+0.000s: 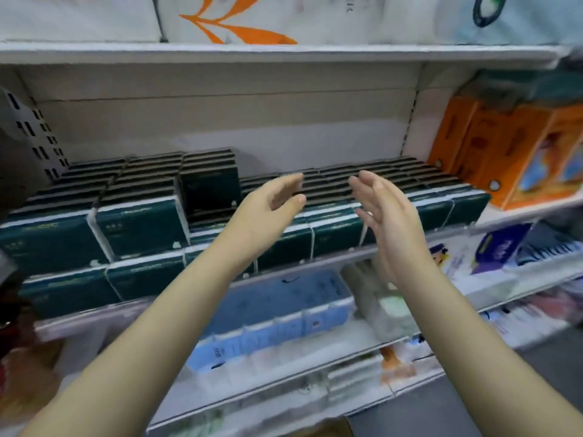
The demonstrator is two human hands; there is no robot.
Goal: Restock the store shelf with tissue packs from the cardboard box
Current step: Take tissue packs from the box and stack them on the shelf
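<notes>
Nearest you, your two bare forearms rise from the bottom edge of the view and converge toward the middle shelf (410, 244). Your left hand (268, 209) is held palm inward with the fingers loosely extended and slightly apart, the thumb (291, 201) separated below them, gripping nothing. Your right hand (388, 212) faces it, palm inward, fingers (362, 184) straight and lightly fanned, also empty; the two hands are near each other but apart, with a gap between the fingertips. Below your arms, a lower shelf carries a pale blue tissue pack (277, 313), blurred. Beyond your hands, the dark green tissue packs (138, 228) fill the middle shelf from its left end nearly to its right end: stacked higher toward the left, a single lower layer under and behind your hands. One dark green pack (209, 187) stands upright behind the left stack. At the right end of that shelf sit orange tissue boxes (511, 152), just beside the green packs. Farthest up, the top shelf (284, 53) holds white packs with an orange leaf print (233, 23). The cardboard box cannot be made out.
</notes>
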